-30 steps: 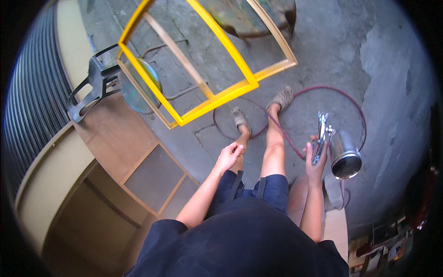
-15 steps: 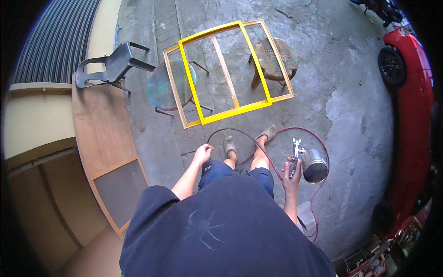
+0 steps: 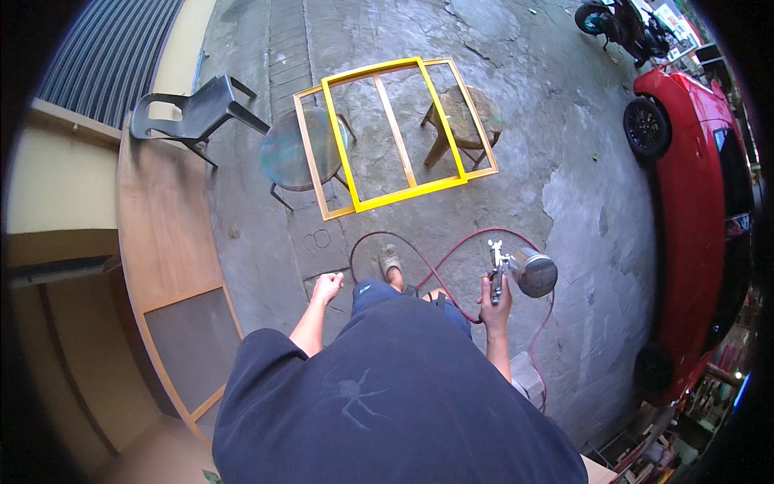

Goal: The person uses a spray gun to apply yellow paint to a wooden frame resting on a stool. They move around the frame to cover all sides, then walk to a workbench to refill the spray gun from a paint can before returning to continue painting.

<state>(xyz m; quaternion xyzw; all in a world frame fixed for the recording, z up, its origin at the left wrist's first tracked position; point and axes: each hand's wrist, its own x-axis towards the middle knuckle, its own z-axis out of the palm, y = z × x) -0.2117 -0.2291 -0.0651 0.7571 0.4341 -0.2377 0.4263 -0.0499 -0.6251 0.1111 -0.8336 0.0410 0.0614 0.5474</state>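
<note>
My right hand (image 3: 496, 309) grips the handle of a metal spray gun (image 3: 497, 264), whose round silver cup (image 3: 535, 273) sticks out to the right. A dark red hose (image 3: 451, 305) runs from the gun's lower end and loops over the ground. To the left of my shorts, my left hand (image 3: 326, 288) is curled closed, with nothing showing in it. Ahead of me a bright yellow frame (image 3: 411, 193) lies over a wider bare-wood frame (image 3: 310, 157). Both rest across a round stool (image 3: 282, 155) on the left and a worn wooden stool (image 3: 477, 107) on the right.
A dark plastic chair (image 3: 193, 114) stands at the far left, above a long wooden panel (image 3: 169, 234). Along the right side is a parked red car (image 3: 685, 202), with a motorcycle (image 3: 625, 28) beyond it. A pale block (image 3: 526, 373) sits beside my right forearm.
My right foot has gone out of sight beneath my body, while the left shoe still shows. The spray gun and both hands sit slightly further left in the picture. The view has shifted.
</note>
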